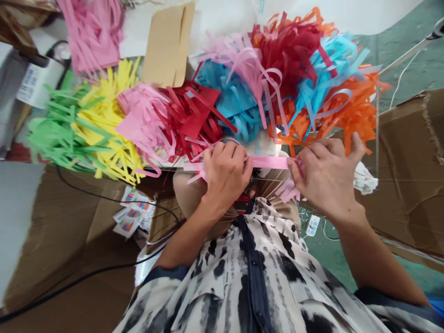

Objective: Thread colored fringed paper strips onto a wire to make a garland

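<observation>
Both my hands hold a flat pink paper strip (270, 162) stretched between them, just below a heap of fringed coloured paper. My left hand (226, 175) pinches one end, with thin pink strands and a curled clear loop around its fingers. My right hand (326, 178) grips the other end, where the pink paper bunches under the fingers. The closest fringes are red (194, 118), sky blue (231, 99) and orange (354, 108). Pale pink (243, 60), yellow (107, 121) and green (58, 132) bundles lie farther off.
A kraft card sheet (168, 44) and a pink fringe bundle (93, 32) lie at the far side. Brown cardboard (69, 240) spreads below left, with a black cable (104, 199) and small printed cards (133, 212). Crumpled white paper (365, 180) sits right, beside more cardboard (405, 162).
</observation>
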The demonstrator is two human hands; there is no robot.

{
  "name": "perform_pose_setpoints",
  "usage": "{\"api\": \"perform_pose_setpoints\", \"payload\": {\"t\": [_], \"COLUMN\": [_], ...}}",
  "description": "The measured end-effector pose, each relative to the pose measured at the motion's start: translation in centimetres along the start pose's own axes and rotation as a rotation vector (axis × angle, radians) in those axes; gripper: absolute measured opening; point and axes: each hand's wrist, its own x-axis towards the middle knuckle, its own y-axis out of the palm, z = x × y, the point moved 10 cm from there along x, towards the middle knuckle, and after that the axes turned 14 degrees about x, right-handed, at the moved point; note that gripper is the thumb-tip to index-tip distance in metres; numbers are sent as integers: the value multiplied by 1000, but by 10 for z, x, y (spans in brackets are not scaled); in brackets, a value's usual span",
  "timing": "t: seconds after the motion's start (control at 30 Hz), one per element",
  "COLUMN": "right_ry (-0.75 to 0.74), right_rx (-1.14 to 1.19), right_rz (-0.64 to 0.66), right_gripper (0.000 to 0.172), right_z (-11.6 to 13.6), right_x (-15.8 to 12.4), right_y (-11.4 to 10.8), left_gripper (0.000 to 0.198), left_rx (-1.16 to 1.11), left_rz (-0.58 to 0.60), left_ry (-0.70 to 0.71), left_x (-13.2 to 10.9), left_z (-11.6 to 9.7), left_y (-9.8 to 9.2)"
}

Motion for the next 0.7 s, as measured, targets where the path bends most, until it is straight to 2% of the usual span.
{"api": "perform_pose_setpoints", "payload": {"t": [0.23, 0.5, 0.6, 0.7], "right_ry": [-17, -50, -56, -54], "right_rx": [-36, -17, -27, -30], "right_rz": [-11, -80, -69, -60], "right_gripper": [31, 33, 34, 33], "right_z": [1, 4, 4, 4], "right_x": [-1, -3, -2, -1], "right_y": [0, -1, 1, 1], "left_gripper": [17, 22, 19, 21], "left_rx": [-26, -31, -48, -82], "left_rz": [-39, 1, -68, -234], "left_ry": [-17, -36, -81, -72], "left_x": [2, 9, 3, -16], "left_z": [2, 8, 9, 0], "left_y": [-2, 7, -9, -37]}}
